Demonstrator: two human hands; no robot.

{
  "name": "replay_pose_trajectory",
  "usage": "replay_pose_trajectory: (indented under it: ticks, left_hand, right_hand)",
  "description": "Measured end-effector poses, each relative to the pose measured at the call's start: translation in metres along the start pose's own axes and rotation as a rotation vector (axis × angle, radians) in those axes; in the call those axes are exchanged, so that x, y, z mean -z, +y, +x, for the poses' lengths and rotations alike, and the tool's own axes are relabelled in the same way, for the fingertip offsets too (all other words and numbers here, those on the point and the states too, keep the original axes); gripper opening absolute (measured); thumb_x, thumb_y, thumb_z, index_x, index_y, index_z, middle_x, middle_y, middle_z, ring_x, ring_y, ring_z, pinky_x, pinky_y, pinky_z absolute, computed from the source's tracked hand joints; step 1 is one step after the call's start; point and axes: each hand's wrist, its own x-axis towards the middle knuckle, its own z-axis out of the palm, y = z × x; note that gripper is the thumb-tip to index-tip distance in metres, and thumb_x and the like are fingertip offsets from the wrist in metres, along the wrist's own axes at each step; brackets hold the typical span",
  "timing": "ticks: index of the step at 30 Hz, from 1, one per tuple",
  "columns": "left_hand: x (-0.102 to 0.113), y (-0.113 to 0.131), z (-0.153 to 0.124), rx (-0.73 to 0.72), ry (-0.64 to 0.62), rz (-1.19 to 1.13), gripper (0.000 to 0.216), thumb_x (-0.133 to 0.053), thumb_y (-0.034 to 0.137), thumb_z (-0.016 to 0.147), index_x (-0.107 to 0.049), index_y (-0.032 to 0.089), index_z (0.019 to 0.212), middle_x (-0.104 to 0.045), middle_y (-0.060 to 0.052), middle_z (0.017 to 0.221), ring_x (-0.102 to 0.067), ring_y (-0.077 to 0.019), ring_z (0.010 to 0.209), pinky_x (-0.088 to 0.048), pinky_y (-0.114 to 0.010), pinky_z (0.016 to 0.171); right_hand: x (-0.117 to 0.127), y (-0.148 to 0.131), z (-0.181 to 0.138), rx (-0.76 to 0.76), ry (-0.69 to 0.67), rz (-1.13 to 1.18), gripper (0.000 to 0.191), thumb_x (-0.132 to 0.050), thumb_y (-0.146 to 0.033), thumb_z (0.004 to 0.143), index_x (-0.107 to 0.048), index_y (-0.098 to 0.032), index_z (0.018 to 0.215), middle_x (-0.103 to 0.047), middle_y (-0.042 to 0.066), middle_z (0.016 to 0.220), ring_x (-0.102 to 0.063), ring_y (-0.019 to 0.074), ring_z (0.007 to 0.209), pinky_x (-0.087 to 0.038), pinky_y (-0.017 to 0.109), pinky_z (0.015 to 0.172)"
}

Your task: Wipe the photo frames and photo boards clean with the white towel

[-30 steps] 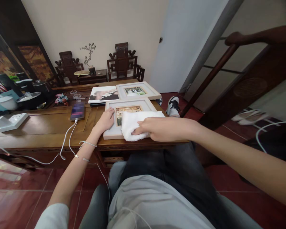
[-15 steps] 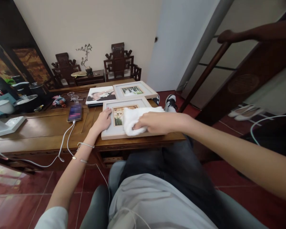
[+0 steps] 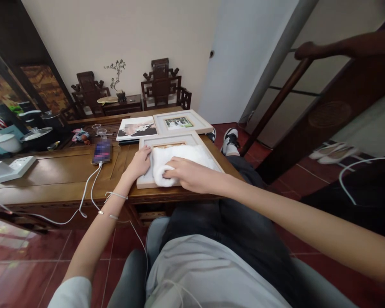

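Observation:
A pale picture frame lies flat at the near edge of a long wooden table. My left hand rests on the frame's left border, fingers bent down over it, holding it still. My right hand lies palm down on a white cloth that covers most of the picture, fingers pressed flat on the cloth. Only a strip of the picture shows above the cloth.
Behind it lie a second framed picture and an unframed photo print. A phone with a white cable lies to the left, a white power strip further left. My knees sit under the table; shoes lie on the floor.
My right hand has slid the cloth leftward and nearer across the frame, now covering almost all of the picture. My left hand has stayed on the frame's left border.

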Motion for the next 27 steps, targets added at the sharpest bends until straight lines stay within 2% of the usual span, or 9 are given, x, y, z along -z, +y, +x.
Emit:
replay_pose_trajectory:
  ticks: [5, 9, 12, 16, 21, 24, 27]
  left_hand:
    - [0.002, 0.000, 0.000, -0.001, -0.012, -0.008, 0.053, -0.039, 0.004, 0.086, -0.070, 0.017, 0.127, -0.066, -0.007, 0.142, -0.048, -0.0254, 0.146, -0.036, -0.045, 0.125]
    - [0.001, -0.002, -0.002, 0.013, -0.008, 0.008, 0.048, -0.041, 0.006, 0.089, -0.070, 0.016, 0.126, -0.064, -0.009, 0.144, -0.047, -0.0257, 0.146, -0.034, -0.046, 0.126]
    - [0.001, -0.002, -0.002, 0.017, -0.026, 0.015, 0.047, -0.040, 0.005, 0.089, -0.071, 0.015, 0.123, -0.064, -0.011, 0.144, -0.047, -0.0258, 0.147, -0.034, -0.045, 0.126]
    - [0.001, 0.000, -0.002, 0.034, -0.018, 0.033, 0.048, -0.041, 0.004, 0.089, -0.070, 0.013, 0.126, -0.063, -0.012, 0.145, -0.047, -0.0261, 0.147, -0.034, -0.045, 0.126]
    - [0.003, 0.005, -0.002, 0.036, -0.010, 0.028, 0.052, -0.041, 0.002, 0.087, -0.070, 0.014, 0.128, -0.066, -0.010, 0.142, -0.049, -0.0253, 0.145, -0.036, -0.043, 0.125]
    - [0.004, 0.005, -0.001, 0.000, -0.019, 0.001, 0.054, -0.039, 0.002, 0.087, -0.071, 0.017, 0.128, -0.067, -0.007, 0.140, -0.048, -0.0243, 0.146, -0.038, -0.042, 0.124]
    - [0.003, 0.003, -0.001, 0.004, -0.015, 0.010, 0.055, -0.039, 0.002, 0.087, -0.068, 0.015, 0.132, -0.065, -0.008, 0.143, -0.048, -0.0249, 0.146, -0.036, -0.044, 0.125]
  right_hand:
    - [0.012, -0.009, 0.010, -0.050, -0.056, -0.020, 0.043, -0.043, 0.004, 0.083, -0.068, -0.013, 0.114, -0.069, 0.017, 0.105, -0.062, 0.0258, 0.097, -0.041, 0.033, 0.082]
    - [0.029, 0.003, -0.015, -0.170, -0.190, -0.037, 0.039, -0.044, 0.002, 0.082, -0.069, -0.017, 0.105, -0.070, 0.012, 0.093, -0.063, 0.0235, 0.086, -0.037, 0.030, 0.073]
    - [0.035, 0.015, -0.036, -0.196, -0.214, 0.004, 0.039, -0.044, 0.004, 0.077, -0.068, -0.019, 0.098, -0.070, 0.010, 0.093, -0.063, 0.0235, 0.087, -0.038, 0.029, 0.074]
    - [0.028, 0.017, -0.039, -0.120, -0.134, 0.059, 0.043, -0.042, 0.006, 0.072, -0.068, -0.018, 0.097, -0.068, 0.011, 0.096, -0.062, 0.0237, 0.091, -0.041, 0.030, 0.079]
    - [0.006, 0.002, -0.004, 0.054, 0.000, 0.069, 0.045, -0.041, 0.006, 0.075, -0.068, -0.016, 0.104, -0.066, 0.013, 0.097, -0.060, 0.0255, 0.095, -0.044, 0.034, 0.086]
    - [-0.007, -0.001, 0.006, 0.052, 0.087, 0.071, 0.048, -0.039, 0.006, 0.077, -0.068, -0.015, 0.108, -0.065, 0.014, 0.099, -0.058, 0.0272, 0.095, -0.045, 0.039, 0.088]
    - [-0.016, 0.004, -0.006, 0.053, 0.134, 0.100, 0.053, -0.039, 0.008, 0.075, -0.067, -0.014, 0.114, -0.066, 0.016, 0.109, -0.056, 0.0284, 0.104, -0.046, 0.042, 0.093]
